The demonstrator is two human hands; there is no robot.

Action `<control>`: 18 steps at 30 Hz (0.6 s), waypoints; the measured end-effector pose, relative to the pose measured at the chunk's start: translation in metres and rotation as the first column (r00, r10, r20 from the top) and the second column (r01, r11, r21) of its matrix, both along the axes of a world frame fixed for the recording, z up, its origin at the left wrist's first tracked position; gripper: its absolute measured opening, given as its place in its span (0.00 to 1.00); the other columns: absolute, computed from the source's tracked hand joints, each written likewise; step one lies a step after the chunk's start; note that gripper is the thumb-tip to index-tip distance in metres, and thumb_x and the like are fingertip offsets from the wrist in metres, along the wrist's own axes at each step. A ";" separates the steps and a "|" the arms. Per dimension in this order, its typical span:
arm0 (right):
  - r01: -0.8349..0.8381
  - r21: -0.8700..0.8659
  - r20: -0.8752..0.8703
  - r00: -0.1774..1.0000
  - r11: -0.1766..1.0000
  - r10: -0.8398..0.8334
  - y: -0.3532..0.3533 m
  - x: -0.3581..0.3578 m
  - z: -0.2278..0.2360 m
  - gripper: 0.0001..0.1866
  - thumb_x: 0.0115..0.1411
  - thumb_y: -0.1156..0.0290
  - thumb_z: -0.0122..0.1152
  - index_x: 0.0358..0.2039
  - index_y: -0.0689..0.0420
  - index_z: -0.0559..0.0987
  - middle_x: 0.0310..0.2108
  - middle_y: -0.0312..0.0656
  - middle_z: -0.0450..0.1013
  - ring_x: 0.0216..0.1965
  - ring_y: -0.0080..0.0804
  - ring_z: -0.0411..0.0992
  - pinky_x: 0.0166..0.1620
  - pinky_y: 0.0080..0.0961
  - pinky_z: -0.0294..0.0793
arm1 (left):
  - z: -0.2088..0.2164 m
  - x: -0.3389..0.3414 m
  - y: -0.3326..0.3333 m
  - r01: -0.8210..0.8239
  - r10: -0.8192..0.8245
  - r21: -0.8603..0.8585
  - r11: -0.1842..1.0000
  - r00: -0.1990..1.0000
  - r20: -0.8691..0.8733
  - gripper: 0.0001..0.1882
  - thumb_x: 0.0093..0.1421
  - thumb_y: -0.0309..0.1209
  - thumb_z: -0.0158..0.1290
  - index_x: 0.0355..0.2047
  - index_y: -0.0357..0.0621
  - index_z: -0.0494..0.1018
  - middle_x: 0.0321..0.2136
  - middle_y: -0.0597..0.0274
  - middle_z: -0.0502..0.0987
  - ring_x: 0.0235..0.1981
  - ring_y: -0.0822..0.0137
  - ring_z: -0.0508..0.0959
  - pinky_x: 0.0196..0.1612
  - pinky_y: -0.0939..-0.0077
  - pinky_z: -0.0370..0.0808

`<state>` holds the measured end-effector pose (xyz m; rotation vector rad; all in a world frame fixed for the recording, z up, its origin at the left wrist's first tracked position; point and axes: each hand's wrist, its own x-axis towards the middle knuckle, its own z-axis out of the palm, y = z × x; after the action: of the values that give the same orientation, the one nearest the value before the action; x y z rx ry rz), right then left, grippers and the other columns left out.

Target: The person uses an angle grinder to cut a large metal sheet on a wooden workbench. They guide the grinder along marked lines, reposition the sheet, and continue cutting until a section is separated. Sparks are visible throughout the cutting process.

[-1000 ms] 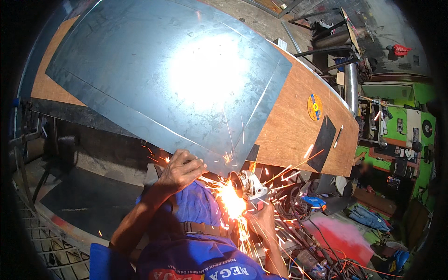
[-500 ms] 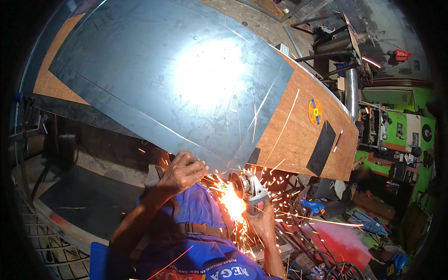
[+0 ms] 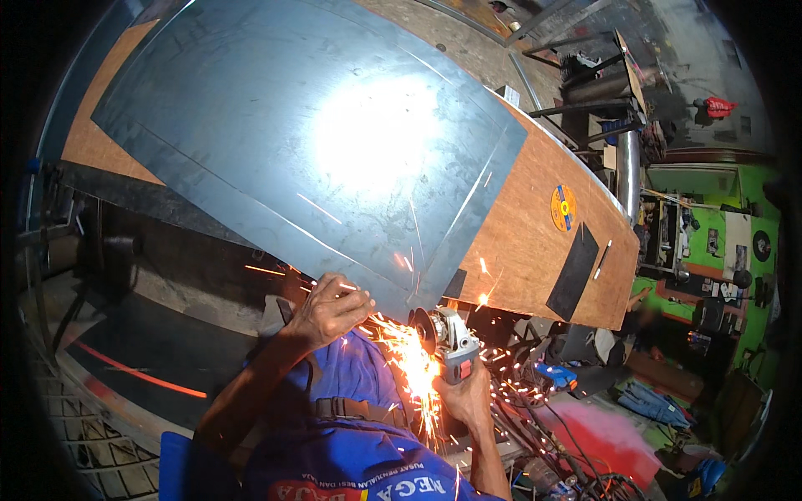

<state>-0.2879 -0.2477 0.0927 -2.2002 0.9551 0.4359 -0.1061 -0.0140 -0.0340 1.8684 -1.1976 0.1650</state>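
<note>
Metal sheet lies flat on the bench, near edge overhanging the wood, which probably gives the tool clearance from the top. Right hand is wrapped around the body of a grinder just off the sheet's near right corner; looks like a handle-style hold, wrist behind the tool, probably for control and to stay back from the spinning disc. Disc stands roughly edge-on to the sheet's near edge; exact contact point can't be made out. Left hand is curled at the same edge, left of the disc, likely to steady the sheet; can't tell if it clamps or only presses, underside hidden. Both of the 2 hands are bare. Sparks pour down and left, close to the left hand and in front of the blue clothes. Pale lines on the sheet run near its edges, presumably layout marks. Right of the sheet on bare wood: 1 spare disc, 1 dark plate, 1 thin white stick, apparently parked within reach and away from the sparks' main stream.
</note>
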 end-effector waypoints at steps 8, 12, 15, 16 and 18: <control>0.007 0.005 -0.029 1.000 1.000 -0.007 -0.003 0.000 -0.002 0.30 0.48 0.69 0.76 0.50 0.69 0.77 0.37 0.57 0.83 0.38 0.48 0.84 0.44 0.42 0.82 | -0.005 -0.001 0.000 -0.001 0.001 -0.005 1.000 1.000 0.017 0.15 0.52 0.27 0.64 0.42 0.41 0.84 0.40 0.67 0.82 0.43 0.65 0.78 0.50 0.65 0.74; 0.003 0.030 0.056 0.998 1.000 -0.005 -0.003 0.004 0.000 0.28 0.48 0.68 0.74 0.47 0.70 0.77 0.34 0.58 0.84 0.36 0.53 0.85 0.42 0.44 0.82 | -0.005 -0.001 -0.001 -0.010 0.011 -0.012 1.000 1.000 0.024 0.15 0.52 0.28 0.64 0.42 0.41 0.84 0.40 0.68 0.81 0.43 0.65 0.78 0.49 0.66 0.73; -0.046 -0.055 0.031 0.998 0.997 0.048 0.001 0.008 0.001 0.26 0.48 0.68 0.75 0.46 0.67 0.78 0.33 0.57 0.84 0.35 0.52 0.85 0.41 0.42 0.82 | -0.005 -0.001 -0.002 -0.019 0.020 -0.018 1.000 0.999 0.033 0.14 0.52 0.28 0.64 0.41 0.42 0.84 0.40 0.68 0.81 0.43 0.66 0.78 0.50 0.66 0.73; -0.011 -0.022 -0.001 1.000 1.000 0.011 0.001 0.009 0.002 0.27 0.48 0.69 0.76 0.47 0.67 0.78 0.34 0.54 0.83 0.35 0.46 0.83 0.41 0.40 0.82 | -0.004 -0.001 -0.001 -0.021 0.022 -0.011 1.000 0.999 0.039 0.14 0.52 0.28 0.64 0.41 0.42 0.84 0.39 0.68 0.81 0.43 0.66 0.78 0.50 0.66 0.73; 0.061 0.041 -0.068 0.996 0.997 -0.058 0.001 0.009 0.005 0.29 0.46 0.70 0.76 0.49 0.67 0.78 0.36 0.49 0.82 0.35 0.36 0.80 0.42 0.37 0.80 | -0.003 -0.001 0.000 -0.018 0.018 -0.002 1.000 0.999 0.043 0.14 0.53 0.28 0.64 0.41 0.42 0.84 0.39 0.68 0.81 0.43 0.66 0.78 0.49 0.66 0.73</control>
<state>-0.2788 -0.2466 0.0979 -2.1246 1.0348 0.4999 -0.1072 -0.0144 -0.0374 1.8826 -1.2099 0.2171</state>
